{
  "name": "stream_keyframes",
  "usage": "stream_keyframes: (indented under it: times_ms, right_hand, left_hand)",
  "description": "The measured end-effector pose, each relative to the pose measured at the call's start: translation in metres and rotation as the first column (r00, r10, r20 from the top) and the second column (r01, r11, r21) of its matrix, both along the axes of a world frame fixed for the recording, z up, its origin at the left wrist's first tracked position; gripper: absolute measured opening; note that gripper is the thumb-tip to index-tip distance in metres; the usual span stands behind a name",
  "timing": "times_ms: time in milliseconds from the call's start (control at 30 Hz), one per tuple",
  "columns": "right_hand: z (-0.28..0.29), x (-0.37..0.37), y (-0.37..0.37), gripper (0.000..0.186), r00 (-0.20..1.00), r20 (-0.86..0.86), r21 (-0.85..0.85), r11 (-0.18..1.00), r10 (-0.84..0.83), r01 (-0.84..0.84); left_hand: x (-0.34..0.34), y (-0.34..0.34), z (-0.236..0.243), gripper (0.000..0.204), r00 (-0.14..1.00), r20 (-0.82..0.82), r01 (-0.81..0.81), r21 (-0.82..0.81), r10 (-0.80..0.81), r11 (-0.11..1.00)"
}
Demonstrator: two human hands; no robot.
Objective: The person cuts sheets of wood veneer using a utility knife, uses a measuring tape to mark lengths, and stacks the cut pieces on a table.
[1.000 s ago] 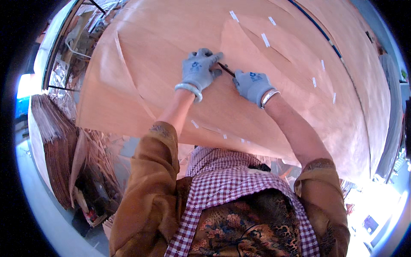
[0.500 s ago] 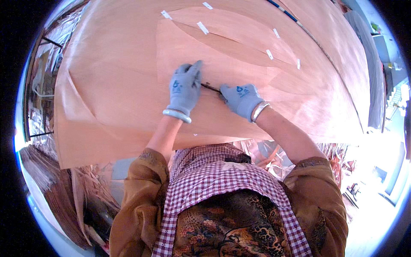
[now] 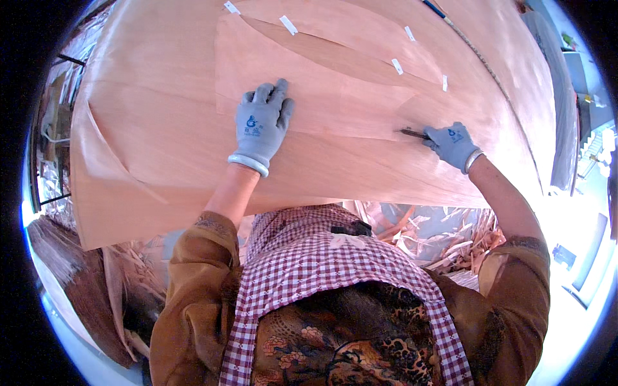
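Partly hidden in right hand [image 3: 452,145], dark blade [image 3: 412,134], veneer sheet [image 3: 161,128]

Both hands wear pale grey knit gloves with rolled cuffs. The left hand [image 3: 261,125] sits left of centre in the upper half of the frame, palm down and flat, fingers spread and pointing up toward the top edge. Its bare forearm runs down to a brown sleeve at lower left. The right hand [image 3: 452,145] is at centre right, curled into a closed grip, knuckles toward the left. Its bare forearm slants down to the right into a brown sleeve.
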State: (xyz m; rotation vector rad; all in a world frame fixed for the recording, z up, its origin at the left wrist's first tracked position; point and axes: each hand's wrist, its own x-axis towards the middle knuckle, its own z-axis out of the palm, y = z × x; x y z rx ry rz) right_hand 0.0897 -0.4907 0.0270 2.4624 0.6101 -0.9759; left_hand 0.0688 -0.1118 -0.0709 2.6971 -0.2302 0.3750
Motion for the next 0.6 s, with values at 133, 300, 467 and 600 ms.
stream_keyframes:
  times_ms: [133,300,467,600]
  right_hand:
    - [0.014,0.007,-0.052,0.022,0.987,0.118,0.003,0.994,0.110,-0.111]
    - [0.033,0.045,0.051,0.023,0.992,0.116,0.413,0.911,-0.052,-0.001]
    - [-0.022,0.094,0.211,0.024,0.945,0.243,0.645,0.691,0.219,-0.326]
    - [-0.023,0.113,0.305,0.022,0.831,0.193,0.389,0.737,0.522,-0.553]
  left_hand:
    - [-0.003,0.005,-0.007,0.034,1.000,-0.017,0.015,-0.014,-0.015,1.000]
    - [0.002,-0.002,0.003,0.033,1.000,-0.029,-0.006,-0.009,0.005,1.000]
    - [-0.002,0.000,0.005,0.030,0.996,-0.082,-0.035,-0.048,0.031,0.998]
    - [-0.003,0.001,0.002,0.030,0.998,-0.055,-0.043,-0.052,0.040,0.998]
